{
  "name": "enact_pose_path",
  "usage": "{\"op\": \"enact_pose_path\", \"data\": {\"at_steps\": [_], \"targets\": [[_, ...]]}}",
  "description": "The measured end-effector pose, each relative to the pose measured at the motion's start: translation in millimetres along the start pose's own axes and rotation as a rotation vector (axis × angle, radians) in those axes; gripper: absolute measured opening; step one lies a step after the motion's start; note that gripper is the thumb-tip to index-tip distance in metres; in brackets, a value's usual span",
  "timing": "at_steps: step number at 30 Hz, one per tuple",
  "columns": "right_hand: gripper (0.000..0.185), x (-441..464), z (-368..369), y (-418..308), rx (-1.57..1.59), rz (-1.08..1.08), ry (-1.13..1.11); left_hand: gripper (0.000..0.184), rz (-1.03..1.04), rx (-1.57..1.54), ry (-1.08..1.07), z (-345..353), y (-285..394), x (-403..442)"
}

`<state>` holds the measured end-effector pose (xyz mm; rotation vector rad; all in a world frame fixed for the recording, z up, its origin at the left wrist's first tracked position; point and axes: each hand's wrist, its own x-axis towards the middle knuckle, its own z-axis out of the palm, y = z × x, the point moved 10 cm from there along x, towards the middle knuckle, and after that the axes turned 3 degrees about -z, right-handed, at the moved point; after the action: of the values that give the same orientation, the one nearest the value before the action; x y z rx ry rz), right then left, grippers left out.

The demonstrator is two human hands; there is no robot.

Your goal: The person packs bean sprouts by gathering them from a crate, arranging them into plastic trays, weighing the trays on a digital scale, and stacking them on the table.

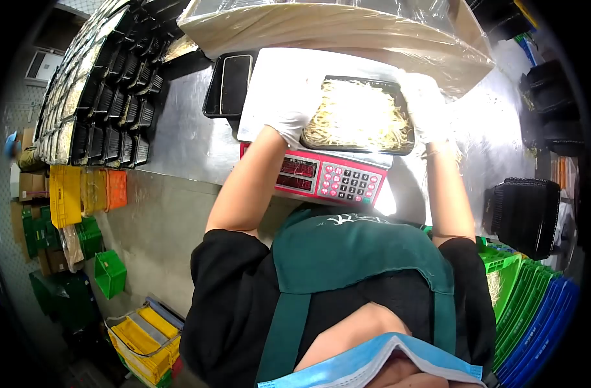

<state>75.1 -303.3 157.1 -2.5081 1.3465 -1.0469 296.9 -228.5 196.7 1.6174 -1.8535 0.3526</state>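
Observation:
A black tray of pale bean sprouts [357,116] rests on the white plate of a red digital scale [327,176]. My left hand [296,111], in a white glove, is at the tray's left side. Along its right side lies my right hand [426,107], also gloved. Strong glare washes out the fingers of both hands, so their grip on the tray cannot be made out. Left of the scale plate stands an empty black tray [235,84].
Stacked black trays of sprouts [95,97] rise at the left. A plastic-lined box [334,32] stands behind the scale. Stacked black trays [525,216] sit at the right table edge, above green crates [528,310]. Yellow crates [147,343] are on the floor.

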Motion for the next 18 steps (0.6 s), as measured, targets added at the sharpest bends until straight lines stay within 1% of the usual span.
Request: {"op": "enact_pose_path", "data": {"at_steps": [1,2,3,4,5,6,8,9,10,12,13,15,16,18], "targets": [[0.035,-4.3,12.7,13.0,0.243,0.228,-0.111,0.021,-0.039,0.021,0.02,0.9,-2.1,-2.2],[0.038,-13.7,22.7,20.9,0.453,0.483,-0.174,0.021,-0.04,0.02,0.019,3.4,-2.6,-4.9],[0.037,-14.1,22.2,21.2,0.404,0.419,-0.129,0.022,-0.328,-0.417,-0.058,17.9,-29.7,-12.9],[0.037,-15.8,18.6,20.3,0.354,0.362,-0.084,0.023,-0.616,-0.854,-0.143,37.1,-42.3,-27.5],[0.042,-24.6,32.8,30.6,0.52,0.503,-0.203,0.024,-0.966,-1.483,-0.117,55.0,-35.9,-49.5],[0.042,-27.4,36.1,35.7,0.517,0.504,-0.205,0.024,-0.968,-1.485,-0.117,56.2,-35.7,-47.7],[0.024,-30.4,46.1,36.8,0.879,0.559,-0.119,0.023,-0.999,-1.531,-0.085,58.3,-39.4,-43.4],[0.032,-30.8,49.2,38.8,0.883,0.568,-0.077,0.023,-1.014,-1.552,-0.071,59.0,-41.4,-41.0],[0.032,-26.5,49.8,35.3,0.882,0.568,-0.079,0.023,-1.031,-1.575,-0.055,61.2,-43.3,-40.7],[0.044,0.0,32.1,6.8,0.244,0.247,-0.2,0.023,-1.076,-1.622,-0.01,66.4,-46.9,-44.2],[0.044,10.2,24.8,-10.4,0.246,0.251,-0.203,0.023,-1.081,-1.619,-0.012,75.0,-56.1,-44.9],[0.06,31.3,17.8,-57.9,-0.204,0.085,-0.337,0.027,-0.624,-1.136,-0.002,61.2,-78.6,-15.5],[0.06,26.7,21.8,-59.2,-0.201,0.088,-0.336,0.027,-0.623,-1.134,-0.005,56.6,-82.7,-12.3],[0.068,12.9,36.6,-64.1,-0.217,0.049,-0.356,0.04,-0.017,-0.232,-0.029,8.5,-28.9,11.5]]}}
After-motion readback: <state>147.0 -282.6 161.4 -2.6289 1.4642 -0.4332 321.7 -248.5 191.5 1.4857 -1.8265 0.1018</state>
